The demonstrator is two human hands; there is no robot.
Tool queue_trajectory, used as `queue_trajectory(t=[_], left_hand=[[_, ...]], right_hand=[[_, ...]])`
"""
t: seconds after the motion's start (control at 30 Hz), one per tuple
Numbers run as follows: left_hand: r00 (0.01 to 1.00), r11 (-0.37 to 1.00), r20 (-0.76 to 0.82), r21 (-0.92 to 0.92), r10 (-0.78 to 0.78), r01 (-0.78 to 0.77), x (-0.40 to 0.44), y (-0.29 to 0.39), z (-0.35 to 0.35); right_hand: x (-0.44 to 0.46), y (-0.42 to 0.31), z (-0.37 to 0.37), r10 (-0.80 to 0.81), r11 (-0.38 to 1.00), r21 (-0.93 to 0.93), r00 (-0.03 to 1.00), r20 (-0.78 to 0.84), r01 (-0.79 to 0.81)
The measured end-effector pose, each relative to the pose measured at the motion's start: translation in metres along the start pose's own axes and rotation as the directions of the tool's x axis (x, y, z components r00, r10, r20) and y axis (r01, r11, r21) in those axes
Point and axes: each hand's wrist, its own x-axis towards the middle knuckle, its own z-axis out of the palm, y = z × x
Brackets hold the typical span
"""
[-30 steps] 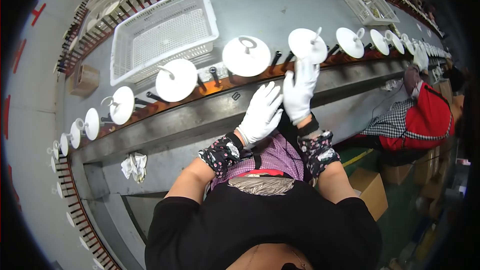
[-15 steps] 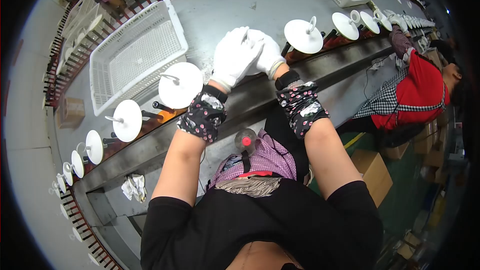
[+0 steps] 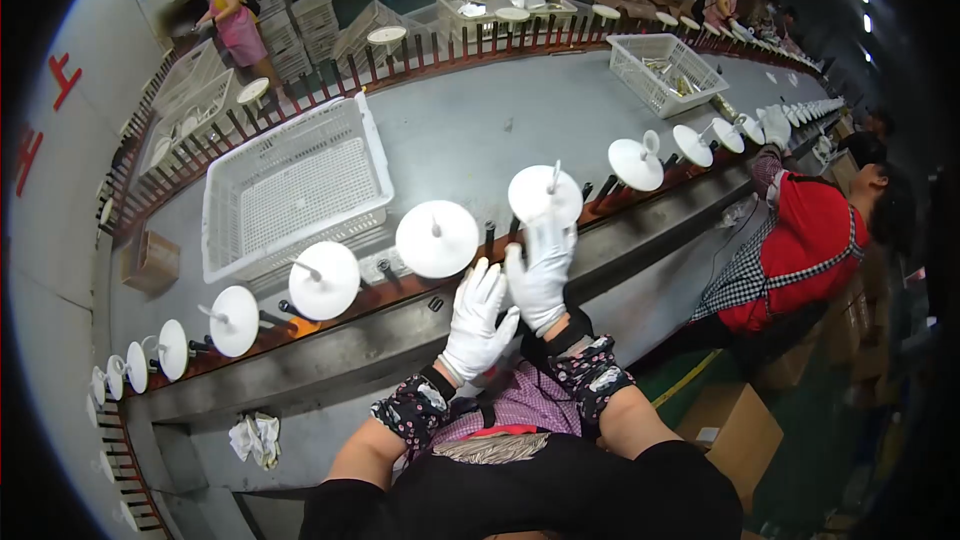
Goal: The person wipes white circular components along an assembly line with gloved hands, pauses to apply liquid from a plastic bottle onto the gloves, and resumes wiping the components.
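Both my hands wear white gloves. My left hand (image 3: 478,322) is held up with its fingers stretched out and nothing in it, just below a white disc (image 3: 437,245) with a small upright piece on top. My right hand (image 3: 541,278) is open too, its fingers extended and a little blurred. Its fingertips overlap the lower edge of another white disc (image 3: 540,190) with an upright loop; I cannot tell whether they touch. To the left sits a further white disc (image 3: 325,282) in the same row, above dark pegs (image 3: 489,238).
A white plastic basket (image 3: 300,195) stands on the grey table (image 3: 470,130) behind the row. Farther right is a smaller basket (image 3: 665,75) holding small items. A co-worker in red (image 3: 815,240) reaches to the line at right; a cardboard box (image 3: 735,435) lies below.
My hands were together over one spot on the row; they have drawn back and separated, uncovering a white disc there. The view has tilted up, showing more of the far line.
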Motion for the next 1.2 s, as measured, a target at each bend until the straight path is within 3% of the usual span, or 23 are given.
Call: queue_trajectory(t=[0.07,0.13,0.2,0.23,0.27,0.33,0.4,0.47,0.53,0.6,0.73,0.8,0.87,0.9,0.93,0.97,1.0,1.03,1.07,1.13,1.2], left_hand=[[1.000,0.999,-0.017,0.027,0.022,-0.022,0.017,0.000,0.020],[0.995,0.996,-0.079,0.054,-0.068,0.073,0.058,0.004,0.035],[0.986,0.988,-0.075,-0.043,-0.151,0.149,0.107,-0.010,0.052],[0.976,0.975,-0.022,-0.063,-0.216,0.214,0.130,-0.019,0.057],[0.981,0.983,-0.072,-0.018,-0.182,0.181,0.150,-0.025,0.065],[0.968,0.967,0.006,0.048,-0.253,0.252,0.187,-0.030,0.065],[0.982,0.981,-0.022,0.040,-0.187,0.187,0.201,-0.028,0.058],[0.987,0.988,-0.033,-0.024,-0.155,0.154,0.202,-0.031,0.058],[0.983,0.991,-0.132,0.027,-0.126,0.130,0.194,-0.032,0.061],[0.967,0.991,-0.237,0.073,-0.092,0.112,0.179,-0.034,0.068],[0.958,0.988,-0.284,0.134,-0.039,0.080,0.148,-0.021,0.074],[0.956,0.980,-0.285,0.159,-0.068,0.117,0.120,-0.004,0.090],[0.957,0.956,-0.270,0.236,-0.109,0.176,0.084,0.012,0.119],[0.977,0.964,-0.208,0.251,-0.038,0.090,0.075,0.020,0.126],[0.995,0.984,-0.104,0.180,0.011,0.008,0.069,0.027,0.133],[0.999,0.995,-0.045,0.094,-0.018,0.022,0.073,0.042,0.140],[0.999,0.999,0.011,0.005,-0.042,0.042,0.081,0.055,0.147],[1.000,0.999,0.020,0.041,0.013,-0.014,0.091,0.059,0.153],[0.999,1.000,0.034,0.016,-0.018,0.018,0.105,0.061,0.160],[0.998,0.998,-0.008,0.018,-0.056,0.056,0.149,0.065,0.176],[0.994,0.995,-0.041,0.014,-0.099,0.099,0.202,0.062,0.192]], right_hand=[[0.024,0.041,0.014,0.240,0.959,0.185,0.961,-0.140,-0.212],[0.050,0.071,0.036,0.081,0.980,-0.177,0.996,-0.034,-0.086],[0.074,0.081,0.035,0.044,0.986,-0.167,0.996,0.078,-0.030],[0.080,0.099,0.048,0.041,0.999,-0.028,0.993,0.109,-0.039],[0.089,0.111,0.050,-0.086,0.996,0.025,0.993,0.080,0.085],[0.104,0.122,0.062,0.030,0.907,0.379,0.926,0.376,-0.183],[0.125,0.106,0.034,-0.068,0.975,0.216,0.853,0.518,-0.053],[0.125,0.111,0.045,-0.105,0.985,0.171,0.857,0.504,0.020],[0.120,0.112,0.046,-0.131,0.957,0.289,0.900,0.415,0.006],[0.114,0.103,0.037,-0.195,0.938,0.334,0.939,0.283,0.094],[0.081,0.098,0.021,-0.240,0.957,0.177,0.970,0.049,0.228],[0.053,0.105,0.016,-0.234,0.968,0.130,0.961,0.146,0.216],[0.028,0.121,-0.001,-0.296,0.949,0.154,0.945,0.139,0.275],[0.027,0.132,-0.014,-0.310,0.951,0.081,0.926,0.214,0.299],[0.029,0.145,-0.030,-0.274,0.962,0.066,0.922,0.272,0.266],[0.034,0.157,-0.038,-0.130,0.990,0.076,0.967,0.220,0.116],[0.043,0.174,-0.039,-0.015,0.998,0.057,0.995,0.099,0.010],[0.052,0.191,-0.039,0.099,0.993,0.065,0.995,-0.025,-0.098],[0.070,0.211,-0.035,0.166,0.986,0.053,0.959,-0.231,-0.158],[0.105,0.250,-0.030,0.183,0.969,0.185,0.977,-0.111,-0.161],[0.130,0.251,-0.034,0.169,0.981,0.099,0.986,-0.010,-0.167]])
